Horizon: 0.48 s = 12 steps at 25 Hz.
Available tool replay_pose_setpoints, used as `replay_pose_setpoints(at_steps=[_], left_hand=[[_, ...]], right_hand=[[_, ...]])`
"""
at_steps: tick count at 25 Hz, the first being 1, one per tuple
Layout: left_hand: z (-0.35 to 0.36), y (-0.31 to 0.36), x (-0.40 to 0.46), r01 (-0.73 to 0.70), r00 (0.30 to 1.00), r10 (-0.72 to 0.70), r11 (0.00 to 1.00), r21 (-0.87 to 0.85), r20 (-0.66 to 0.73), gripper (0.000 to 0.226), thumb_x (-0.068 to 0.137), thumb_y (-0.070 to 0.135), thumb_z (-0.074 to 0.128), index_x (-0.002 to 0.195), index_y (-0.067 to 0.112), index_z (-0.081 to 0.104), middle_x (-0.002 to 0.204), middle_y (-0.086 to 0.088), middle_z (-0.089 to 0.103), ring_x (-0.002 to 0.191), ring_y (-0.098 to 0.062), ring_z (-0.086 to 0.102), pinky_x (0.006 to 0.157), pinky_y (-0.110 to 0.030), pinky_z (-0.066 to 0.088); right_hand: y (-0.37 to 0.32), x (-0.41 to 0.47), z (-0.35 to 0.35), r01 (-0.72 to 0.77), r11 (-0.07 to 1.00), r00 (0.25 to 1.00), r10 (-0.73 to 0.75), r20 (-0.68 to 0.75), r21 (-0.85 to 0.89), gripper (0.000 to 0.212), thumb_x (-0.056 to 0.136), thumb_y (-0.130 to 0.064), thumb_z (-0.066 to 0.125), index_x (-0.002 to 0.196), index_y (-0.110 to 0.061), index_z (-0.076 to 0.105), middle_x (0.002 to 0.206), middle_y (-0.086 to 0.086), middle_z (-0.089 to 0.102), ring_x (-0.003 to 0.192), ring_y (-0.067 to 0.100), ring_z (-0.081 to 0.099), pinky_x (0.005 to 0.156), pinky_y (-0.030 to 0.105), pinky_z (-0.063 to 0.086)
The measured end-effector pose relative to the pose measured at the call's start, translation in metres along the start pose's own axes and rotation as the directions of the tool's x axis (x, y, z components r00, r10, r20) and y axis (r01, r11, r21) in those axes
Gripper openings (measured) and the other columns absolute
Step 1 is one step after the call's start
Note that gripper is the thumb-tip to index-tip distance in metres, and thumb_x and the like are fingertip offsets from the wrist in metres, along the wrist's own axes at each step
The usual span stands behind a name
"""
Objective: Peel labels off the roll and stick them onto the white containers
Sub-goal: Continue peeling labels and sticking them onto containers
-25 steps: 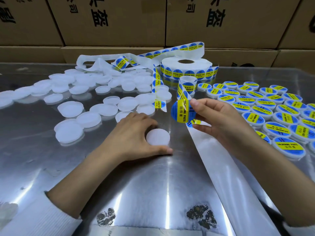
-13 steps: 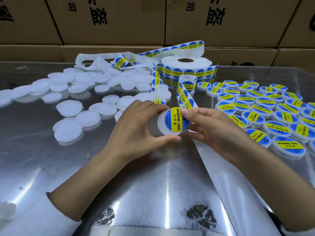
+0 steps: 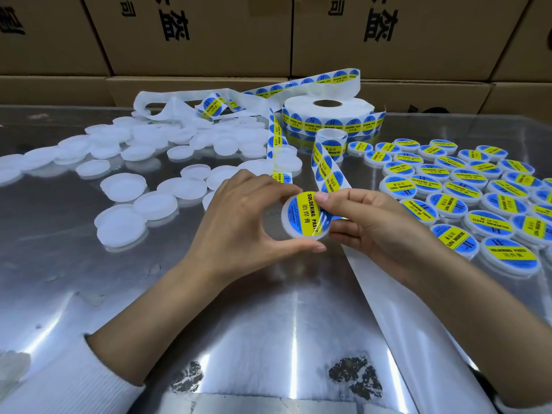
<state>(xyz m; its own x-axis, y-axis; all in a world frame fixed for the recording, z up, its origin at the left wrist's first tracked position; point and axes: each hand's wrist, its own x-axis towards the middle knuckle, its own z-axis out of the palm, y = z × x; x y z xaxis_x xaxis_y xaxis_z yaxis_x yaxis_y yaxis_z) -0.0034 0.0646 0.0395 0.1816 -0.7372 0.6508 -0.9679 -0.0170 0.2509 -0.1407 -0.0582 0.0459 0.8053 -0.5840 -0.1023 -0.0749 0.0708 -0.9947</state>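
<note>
L hand (image 3: 239, 222) curled round white container (image 3: 288, 222), lifted off steel table (image 3: 268, 324), tilted | R hand (image 3: 370, 225) thumb + fingers pinch blue/yellow label (image 3: 307, 212) onto its top | labelled containers (image 3: 466, 192) R side | plain containers (image 3: 143, 186) L | label strip (image 3: 327, 171) runs back to roll (image 3: 328, 115) | cardboard boxes (image 3: 209, 34) at rear

- A packing or labelling station in a small factory or warehouse.
- Stacked brown cardboard cartons (image 3: 191, 34) with printed characters wall off the back.
- A shiny metal worktable (image 3: 268, 324) carries unlabelled white containers (image 3: 122, 186) in bulk, rows of labelled containers (image 3: 448, 204), and a large label roll (image 3: 328, 115).
</note>
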Motion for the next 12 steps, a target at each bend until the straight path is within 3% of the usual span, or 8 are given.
replay_pose_setpoints(at_steps=[12], left_hand=[[0.0029,0.0027,-0.0006,0.022,0.999,-0.025,0.998,-0.06,-0.048,0.066,0.058,0.071,0.067,0.099,0.019,0.071,0.09,0.011,0.069,0.079,-0.015,0.057,0.076,-0.028,0.041]], right_hand=[[0.0018,0.0008,0.0038,0.036,0.999,0.998,-0.038,-0.053,-0.031,0.012,0.077,-0.028,0.071,0.078,-0.016,0.071,0.096,0.014,0.073,0.088,0.024,0.062,0.096,0.041,0.048]])
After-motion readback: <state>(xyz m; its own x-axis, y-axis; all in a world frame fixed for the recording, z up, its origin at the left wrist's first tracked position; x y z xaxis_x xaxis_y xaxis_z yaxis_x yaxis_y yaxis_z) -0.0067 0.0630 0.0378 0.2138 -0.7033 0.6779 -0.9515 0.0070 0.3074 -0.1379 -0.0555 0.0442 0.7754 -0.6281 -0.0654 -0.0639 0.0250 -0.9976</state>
